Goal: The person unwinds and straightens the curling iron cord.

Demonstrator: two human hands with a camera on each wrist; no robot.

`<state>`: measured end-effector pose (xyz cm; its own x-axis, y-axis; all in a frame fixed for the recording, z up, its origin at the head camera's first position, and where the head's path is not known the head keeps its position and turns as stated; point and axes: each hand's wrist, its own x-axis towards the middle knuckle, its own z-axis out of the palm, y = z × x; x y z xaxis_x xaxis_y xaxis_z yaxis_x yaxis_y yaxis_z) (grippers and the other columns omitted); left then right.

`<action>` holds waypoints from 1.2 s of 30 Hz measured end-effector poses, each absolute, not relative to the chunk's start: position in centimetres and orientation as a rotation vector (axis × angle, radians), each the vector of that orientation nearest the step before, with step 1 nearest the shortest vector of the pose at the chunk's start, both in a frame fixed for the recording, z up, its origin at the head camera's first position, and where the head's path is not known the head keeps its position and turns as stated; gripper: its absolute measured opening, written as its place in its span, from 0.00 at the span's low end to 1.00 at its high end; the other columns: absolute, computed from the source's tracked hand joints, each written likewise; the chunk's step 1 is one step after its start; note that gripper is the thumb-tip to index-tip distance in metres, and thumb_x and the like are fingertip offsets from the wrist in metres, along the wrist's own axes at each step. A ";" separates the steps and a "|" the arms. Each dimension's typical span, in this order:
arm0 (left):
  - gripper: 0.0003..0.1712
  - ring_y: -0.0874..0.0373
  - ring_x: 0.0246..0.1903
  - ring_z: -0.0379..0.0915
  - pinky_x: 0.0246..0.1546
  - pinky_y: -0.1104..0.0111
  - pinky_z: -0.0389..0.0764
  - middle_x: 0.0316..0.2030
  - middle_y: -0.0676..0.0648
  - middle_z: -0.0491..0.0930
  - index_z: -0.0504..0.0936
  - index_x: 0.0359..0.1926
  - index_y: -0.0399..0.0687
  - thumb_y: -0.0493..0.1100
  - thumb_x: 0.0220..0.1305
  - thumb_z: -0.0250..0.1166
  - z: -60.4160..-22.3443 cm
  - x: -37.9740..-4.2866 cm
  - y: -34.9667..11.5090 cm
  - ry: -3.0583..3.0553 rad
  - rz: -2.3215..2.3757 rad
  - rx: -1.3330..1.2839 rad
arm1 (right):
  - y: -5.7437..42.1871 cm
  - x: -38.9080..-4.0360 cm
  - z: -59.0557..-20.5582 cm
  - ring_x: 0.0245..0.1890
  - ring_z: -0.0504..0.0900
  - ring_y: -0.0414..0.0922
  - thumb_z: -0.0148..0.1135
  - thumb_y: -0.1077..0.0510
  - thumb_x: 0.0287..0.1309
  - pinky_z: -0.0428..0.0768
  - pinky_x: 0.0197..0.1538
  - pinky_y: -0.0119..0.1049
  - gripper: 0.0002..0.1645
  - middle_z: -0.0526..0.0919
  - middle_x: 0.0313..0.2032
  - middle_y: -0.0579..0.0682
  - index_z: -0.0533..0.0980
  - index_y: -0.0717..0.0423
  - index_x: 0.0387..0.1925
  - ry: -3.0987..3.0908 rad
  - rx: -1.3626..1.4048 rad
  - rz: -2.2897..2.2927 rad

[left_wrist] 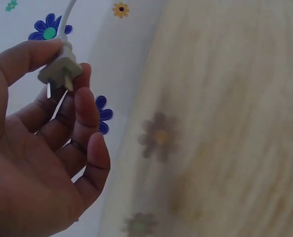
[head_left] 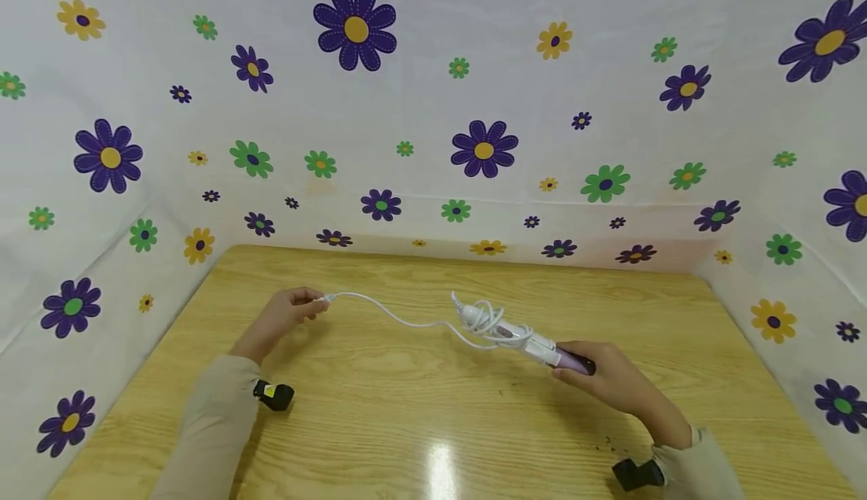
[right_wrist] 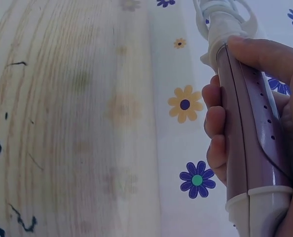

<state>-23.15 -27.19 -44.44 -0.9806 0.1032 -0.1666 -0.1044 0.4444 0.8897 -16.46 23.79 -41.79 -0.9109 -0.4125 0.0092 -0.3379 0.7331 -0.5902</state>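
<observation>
My left hand (head_left: pixel 287 315) pinches the white two-pin plug (left_wrist: pixel 60 71) between thumb and fingertips, its metal prongs facing the palm side in the left wrist view. From the plug, a thin white cord (head_left: pixel 400 321) runs slack through the air to a hair straightener (head_left: pixel 535 343). Several loops of that cord are wound round its white handle, which points up and left. My right hand (head_left: pixel 606 376) grips the mauve barrel (right_wrist: pixel 238 123), thumb along the top and fingers curled underneath. The straightener is held above the wooden table (head_left: pixel 379 410).
A white cloth (head_left: pixel 413 93) printed with flowers hangs round the back and both sides of the table. Black wrist cameras are strapped at the left sleeve (head_left: pixel 213 410) and right sleeve (head_left: pixel 701 470). Small dark marks (head_left: pixel 607 443) show on the wood near the right wrist.
</observation>
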 end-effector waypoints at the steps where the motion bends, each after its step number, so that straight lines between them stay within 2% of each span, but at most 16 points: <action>1: 0.22 0.59 0.36 0.69 0.39 0.65 0.73 0.35 0.50 0.78 0.77 0.51 0.36 0.51 0.67 0.61 -44.8 -23.2 -27.2 2.486 1.536 -0.002 | 23.8 -16.4 -41.8 0.28 0.71 0.35 0.64 0.49 0.60 0.70 0.30 0.28 0.29 0.84 0.41 0.55 0.77 0.67 0.54 2.812 -0.610 -0.913; 5: 0.21 0.57 0.37 0.70 0.35 0.67 0.73 0.39 0.48 0.78 0.77 0.51 0.38 0.50 0.66 0.62 -45.9 -23.3 -27.4 2.471 1.472 -0.004 | 24.1 -16.4 -41.9 0.28 0.72 0.36 0.64 0.49 0.60 0.71 0.30 0.29 0.29 0.84 0.42 0.55 0.76 0.67 0.55 2.805 -0.589 -0.910; 13: 0.21 0.57 0.38 0.69 0.39 0.67 0.70 0.40 0.48 0.78 0.79 0.49 0.39 0.48 0.61 0.68 -47.1 -23.6 -27.6 2.528 1.414 0.056 | 24.6 -16.3 -42.1 0.27 0.71 0.34 0.64 0.50 0.61 0.71 0.30 0.29 0.29 0.84 0.42 0.55 0.76 0.67 0.55 2.796 -0.602 -0.924; 17: 0.18 0.56 0.38 0.67 0.39 0.67 0.68 0.39 0.47 0.79 0.81 0.45 0.41 0.48 0.60 0.68 -47.4 -23.8 -27.4 2.553 1.357 0.090 | 24.8 -16.2 -42.2 0.25 0.69 0.32 0.64 0.50 0.60 0.70 0.28 0.28 0.28 0.84 0.39 0.54 0.77 0.67 0.54 2.799 -0.627 -0.927; 23: 0.13 0.57 0.39 0.70 0.41 0.67 0.70 0.40 0.46 0.81 0.81 0.43 0.41 0.45 0.61 0.67 -47.8 -24.0 -27.7 2.566 1.325 0.118 | 24.9 -16.1 -42.4 0.25 0.69 0.32 0.64 0.51 0.60 0.70 0.28 0.28 0.27 0.84 0.39 0.53 0.77 0.67 0.53 2.807 -0.640 -0.924; 28: 0.17 0.57 0.41 0.71 0.44 0.66 0.72 0.43 0.45 0.79 0.79 0.48 0.39 0.46 0.63 0.66 -47.0 -23.9 -27.5 2.547 1.348 0.135 | 25.0 -16.1 -42.4 0.25 0.69 0.32 0.64 0.52 0.60 0.70 0.27 0.28 0.26 0.84 0.38 0.53 0.77 0.68 0.53 2.807 -0.646 -0.940; 36: 0.24 0.54 0.46 0.73 0.49 0.61 0.75 0.54 0.37 0.75 0.74 0.56 0.37 0.46 0.64 0.64 -44.5 -24.2 -25.5 2.509 1.406 0.264 | 25.2 -16.1 -42.8 0.24 0.69 0.31 0.65 0.52 0.60 0.70 0.27 0.28 0.25 0.84 0.36 0.52 0.78 0.67 0.52 2.806 -0.665 -0.928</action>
<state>-24.16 -25.49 -44.54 -0.9516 0.2784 -0.1302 0.0341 0.5169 0.8554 -16.12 25.24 -42.85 -0.8976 -0.4398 0.0299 -0.3709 0.7170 -0.5902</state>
